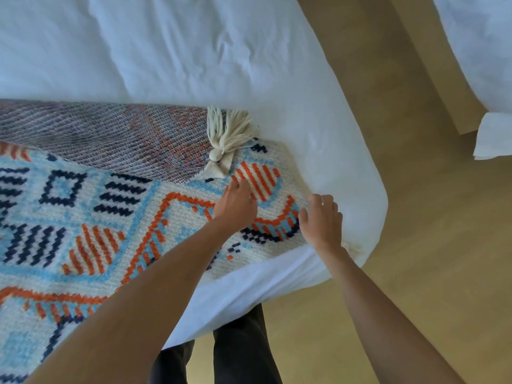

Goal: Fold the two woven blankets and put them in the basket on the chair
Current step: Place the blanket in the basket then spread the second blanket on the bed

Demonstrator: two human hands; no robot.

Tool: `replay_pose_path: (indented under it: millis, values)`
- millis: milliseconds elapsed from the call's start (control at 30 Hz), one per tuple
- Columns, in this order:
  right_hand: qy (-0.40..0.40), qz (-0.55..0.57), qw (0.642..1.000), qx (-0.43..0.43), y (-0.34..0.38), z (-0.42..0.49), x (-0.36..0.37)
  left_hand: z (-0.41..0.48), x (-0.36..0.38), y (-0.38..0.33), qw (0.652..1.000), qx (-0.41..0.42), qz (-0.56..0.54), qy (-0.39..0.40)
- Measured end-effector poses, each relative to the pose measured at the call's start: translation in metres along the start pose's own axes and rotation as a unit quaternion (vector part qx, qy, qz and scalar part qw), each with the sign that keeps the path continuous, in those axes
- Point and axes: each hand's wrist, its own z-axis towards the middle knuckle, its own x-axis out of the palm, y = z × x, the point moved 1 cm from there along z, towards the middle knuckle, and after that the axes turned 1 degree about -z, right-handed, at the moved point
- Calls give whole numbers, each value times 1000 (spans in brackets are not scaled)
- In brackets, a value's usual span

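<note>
One orange, navy and pale-blue woven blanket (pixel 83 217) is lying on the white bed (pixel 194 51), one cream tassel (pixel 227 134) at its twelve-o'clock corner. Two hands: the left hand (pixel 235 207) is pressing it, fingers released; the right hand (pixel 321 221), at three o'clock, is curling fingers round its edge.

Coarse matt woven blanket (pixel 83 217) with cream yarn tassel (pixel 227 131) on smooth white cotton-like bed sheet (pixel 166 51); matt tan floor (pixel 415 245).
</note>
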Motion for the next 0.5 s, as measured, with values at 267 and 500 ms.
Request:
replay_pose_path:
  millis: [267,500]
  values:
    - [-63,82,941,-322,131,54,-11,7,-70,58,985,-63,47,-156]
    - [2,-68,926,-372,186,72,8,0,-98,118,957,-259,111,-62]
